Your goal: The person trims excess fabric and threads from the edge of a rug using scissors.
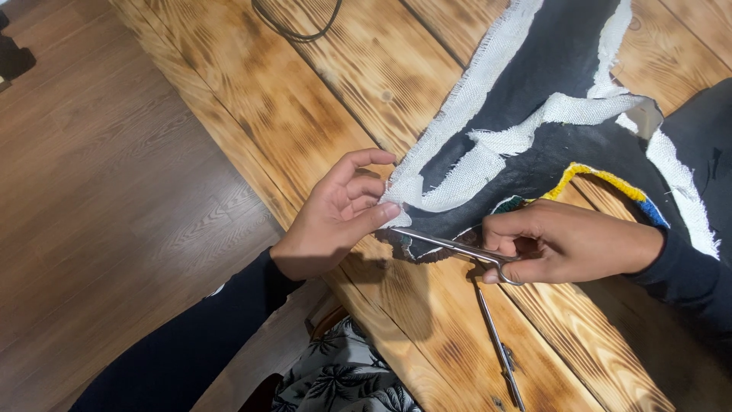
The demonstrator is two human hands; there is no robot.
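Note:
My left hand (339,214) pinches the frayed end of a white woven fabric strip (465,145) that borders a dark backing cloth (549,84). My right hand (557,244) grips a pair of slim steel scissors (450,246), fingers through the loops, blades pointing left toward the pinched corner. The blade tips lie just under my left thumb, at the edge of the dark cloth. A tufted edge in yellow, blue and green yarn (602,179) shows along the cloth near my right wrist.
The work lies on a burnt-grain wooden plank table (305,99). A thin metal rod tool (499,351) rests on the planks below my right hand. A black cable (297,30) loops at the far edge. Wood-look floor (99,191) lies left; palm-print fabric (343,381) shows below.

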